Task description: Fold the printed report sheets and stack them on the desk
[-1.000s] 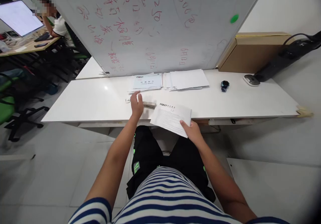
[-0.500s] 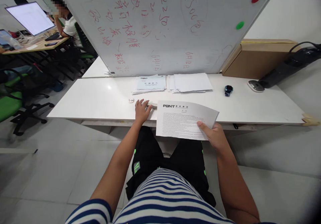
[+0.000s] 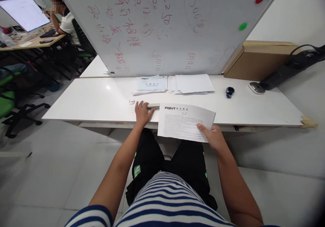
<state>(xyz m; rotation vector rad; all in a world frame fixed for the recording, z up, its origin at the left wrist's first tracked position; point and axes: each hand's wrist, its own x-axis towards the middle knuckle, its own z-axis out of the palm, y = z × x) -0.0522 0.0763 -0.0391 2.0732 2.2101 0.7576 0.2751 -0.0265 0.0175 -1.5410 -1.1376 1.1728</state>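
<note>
Plainly white, PONY-headed papers | pinched: right hand | left hand: touching stapler, grip unclear

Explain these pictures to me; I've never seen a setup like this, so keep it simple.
There is no machine here: a person in a striped shirt works with two bare hands. Every picture comes from one camera worn on the head, looking forward and down, so the arms reach away from you.

The right hand holds printed paper headed PONY by its right side, over the table's front edge. The left hand is at the left end of a pale, long tool, probably a stapler; how firmly it grips is unclear.

Farther back on the white table lie a stack of reports, a pile of white paper and, farther right, a dark watch. Behind them stands a whiteboard with red writing.
</note>
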